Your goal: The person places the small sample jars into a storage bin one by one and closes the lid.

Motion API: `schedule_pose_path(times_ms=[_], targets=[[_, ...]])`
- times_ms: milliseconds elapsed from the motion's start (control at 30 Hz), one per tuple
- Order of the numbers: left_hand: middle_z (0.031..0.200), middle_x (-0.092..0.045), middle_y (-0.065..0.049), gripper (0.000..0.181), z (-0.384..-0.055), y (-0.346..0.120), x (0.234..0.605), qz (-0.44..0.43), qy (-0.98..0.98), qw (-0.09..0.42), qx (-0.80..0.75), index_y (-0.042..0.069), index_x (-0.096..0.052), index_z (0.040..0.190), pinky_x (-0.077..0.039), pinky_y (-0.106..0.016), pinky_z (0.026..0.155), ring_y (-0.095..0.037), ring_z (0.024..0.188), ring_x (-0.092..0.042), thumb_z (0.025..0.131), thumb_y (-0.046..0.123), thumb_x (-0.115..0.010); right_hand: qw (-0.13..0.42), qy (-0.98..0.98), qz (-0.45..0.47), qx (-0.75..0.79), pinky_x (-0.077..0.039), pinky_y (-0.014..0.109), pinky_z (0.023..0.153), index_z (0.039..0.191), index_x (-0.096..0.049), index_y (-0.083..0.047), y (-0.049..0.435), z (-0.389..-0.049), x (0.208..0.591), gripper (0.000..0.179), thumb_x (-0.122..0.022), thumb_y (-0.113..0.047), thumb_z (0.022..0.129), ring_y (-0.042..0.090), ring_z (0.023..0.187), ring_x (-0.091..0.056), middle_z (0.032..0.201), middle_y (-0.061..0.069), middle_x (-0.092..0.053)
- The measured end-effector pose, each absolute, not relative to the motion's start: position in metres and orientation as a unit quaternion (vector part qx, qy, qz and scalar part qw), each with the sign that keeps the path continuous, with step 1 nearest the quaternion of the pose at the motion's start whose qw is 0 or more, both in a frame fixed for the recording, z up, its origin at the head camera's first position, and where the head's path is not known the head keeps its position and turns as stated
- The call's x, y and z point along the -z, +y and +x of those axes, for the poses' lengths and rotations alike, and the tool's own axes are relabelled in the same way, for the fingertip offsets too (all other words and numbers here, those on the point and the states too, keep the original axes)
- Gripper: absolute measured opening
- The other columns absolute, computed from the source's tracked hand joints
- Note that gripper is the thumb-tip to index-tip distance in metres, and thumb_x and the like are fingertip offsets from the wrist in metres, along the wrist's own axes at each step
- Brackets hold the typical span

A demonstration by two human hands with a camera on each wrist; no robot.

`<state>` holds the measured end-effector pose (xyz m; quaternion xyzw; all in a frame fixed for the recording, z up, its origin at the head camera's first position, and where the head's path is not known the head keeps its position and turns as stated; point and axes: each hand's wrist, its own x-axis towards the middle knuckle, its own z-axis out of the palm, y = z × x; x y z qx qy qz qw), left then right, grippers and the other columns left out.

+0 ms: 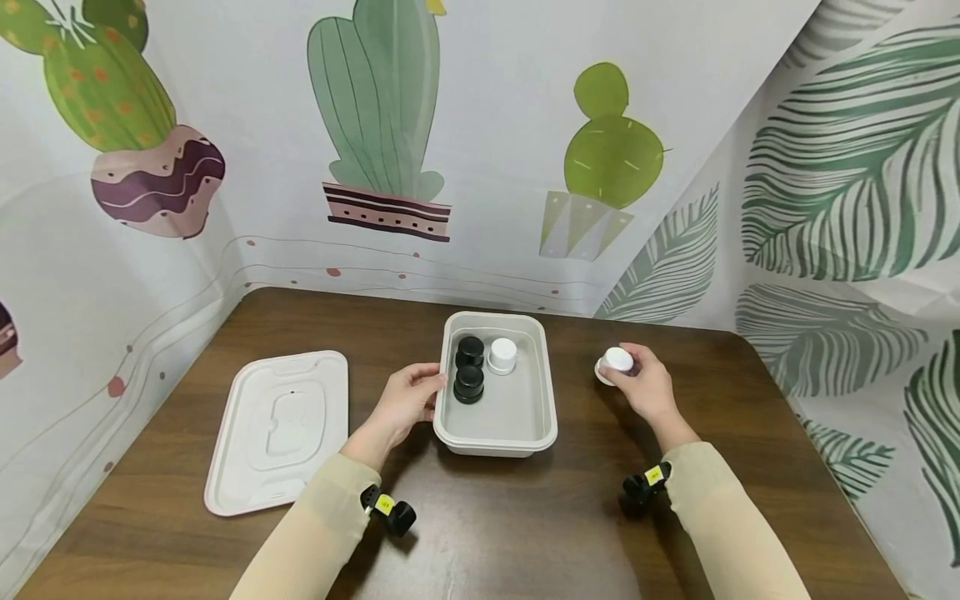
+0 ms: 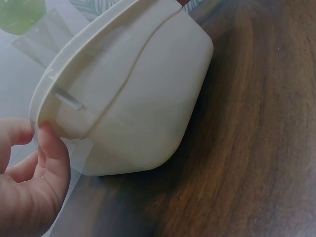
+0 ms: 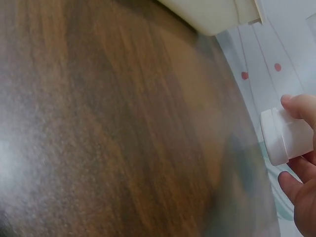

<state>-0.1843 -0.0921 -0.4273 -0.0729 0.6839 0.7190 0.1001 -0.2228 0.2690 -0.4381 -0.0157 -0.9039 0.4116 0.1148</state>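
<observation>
My left hand (image 1: 406,400) pinches the left rim of a light grey plastic box (image 1: 525,417), thumb and fingers on either side of the rim. In the left wrist view the hand (image 2: 37,180) is at the rim, beside the outer wall of the box (image 2: 148,89). Inside the box, two small black jars (image 1: 469,382) stand one behind the other along the left side, and a small white jar (image 1: 502,354) is to their right. Off to the right, my right hand (image 1: 647,383) holds another white jar (image 3: 286,136) between thumb and fingers, apart from the box.
A white rectangular lid (image 1: 247,433) lies flat on the brown wooden table (image 1: 495,525), left of the box. Behind the table hangs a white cloth (image 1: 495,167) printed with cacti and leaves.
</observation>
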Motion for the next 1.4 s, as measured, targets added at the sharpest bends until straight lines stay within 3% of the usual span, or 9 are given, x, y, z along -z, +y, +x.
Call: schedule_pose_path(times_ms=[133,233,333,533,733,833,1067,1300,1400], targets=[[0.095,-0.059,-0.021,0.031,-0.184,-0.092,0.428,-0.073,0.681,0.099,-0.722,0.001,-0.053,0.115,-0.047,-0.025,0.048,-0.015,0.058,-0.056,0.086,0.012,-0.057,0.109,-0.903,-0.010,-0.416,-0.048,0.024,0.079,0.120,-0.048,0.000,0.267,-0.221,0.434,0.056,-0.072,-0.023,0.075,0.027,0.099,-0.055,0.115,0.019,-0.055],[0.094,-0.059,-0.021,0.031,-0.185,-0.092,0.429,-0.072,0.680,0.098,-0.723,0.001,-0.053,0.115,-0.048,-0.025,0.048,-0.015,0.059,-0.056,0.086,0.013,-0.057,0.107,-0.902,-0.005,-0.417,-0.048,0.039,0.084,0.120,-0.048,0.000,0.266,-0.219,0.432,0.057,-0.072,-0.024,0.075,0.029,0.100,-0.055,0.116,0.019,-0.054],[0.093,-0.059,-0.019,0.031,-0.185,-0.092,0.429,-0.071,0.681,0.099,-0.722,0.001,-0.053,0.114,-0.048,-0.026,0.048,-0.015,0.059,-0.056,0.086,0.013,-0.057,0.105,-0.900,-0.001,-0.422,-0.047,0.043,0.085,0.121,-0.047,0.000,0.264,-0.219,0.430,0.058,-0.072,-0.026,0.075,0.029,0.099,-0.055,0.116,0.019,-0.055],[0.095,-0.059,-0.020,0.032,-0.185,-0.093,0.428,-0.073,0.680,0.102,-0.722,0.002,-0.053,0.115,-0.048,-0.026,0.049,-0.014,0.058,-0.056,0.086,0.013,-0.057,0.106,-0.897,0.008,-0.429,-0.047,0.038,0.083,0.120,-0.049,-0.002,0.258,-0.216,0.424,0.058,-0.072,-0.028,0.074,0.027,0.098,-0.055,0.114,0.019,-0.056],[0.099,-0.058,-0.024,0.032,-0.185,-0.093,0.429,-0.073,0.683,0.105,-0.719,0.002,-0.053,0.115,-0.048,-0.026,0.049,-0.014,0.058,-0.056,0.086,0.014,-0.057,0.113,-0.894,0.024,-0.433,-0.043,0.010,0.071,0.119,-0.050,-0.001,0.253,-0.212,0.416,0.057,-0.073,-0.026,0.074,0.025,0.094,-0.056,0.112,0.018,-0.057],[0.098,-0.058,-0.023,0.033,-0.186,-0.093,0.429,-0.074,0.682,0.104,-0.720,0.002,-0.052,0.116,-0.048,-0.026,0.049,-0.013,0.058,-0.056,0.086,0.014,-0.057,0.118,-0.890,0.034,-0.440,-0.039,0.004,0.068,0.118,-0.050,0.001,0.251,-0.212,0.414,0.057,-0.074,-0.023,0.073,0.026,0.094,-0.056,0.111,0.018,-0.057],[0.097,-0.058,-0.022,0.033,-0.186,-0.093,0.430,-0.071,0.681,0.099,-0.722,0.001,-0.052,0.116,-0.048,-0.026,0.048,-0.013,0.059,-0.056,0.086,0.013,-0.057,0.129,-0.880,0.053,-0.455,-0.041,0.005,0.069,0.117,-0.051,0.002,0.244,-0.211,0.410,0.055,-0.075,-0.020,0.072,0.023,0.090,-0.057,0.108,0.017,-0.059],[0.094,-0.059,-0.020,0.033,-0.185,-0.091,0.429,-0.070,0.679,0.103,-0.723,0.001,-0.052,0.116,-0.047,-0.025,0.048,-0.014,0.057,-0.055,0.086,0.014,-0.056,0.135,-0.873,0.063,-0.465,-0.043,0.008,0.069,0.115,-0.053,-0.001,0.238,-0.209,0.405,0.052,-0.075,-0.019,0.071,0.007,0.081,-0.055,0.103,0.016,-0.061],[0.091,-0.060,-0.017,0.033,-0.185,-0.091,0.429,-0.069,0.677,0.103,-0.725,0.001,-0.052,0.116,-0.047,-0.025,0.048,-0.014,0.057,-0.055,0.086,0.014,-0.057,0.133,-0.873,0.065,-0.464,-0.045,0.010,0.069,0.114,-0.053,0.002,0.229,-0.200,0.391,0.050,-0.074,-0.014,0.072,0.013,0.082,-0.056,0.101,0.018,-0.061]])
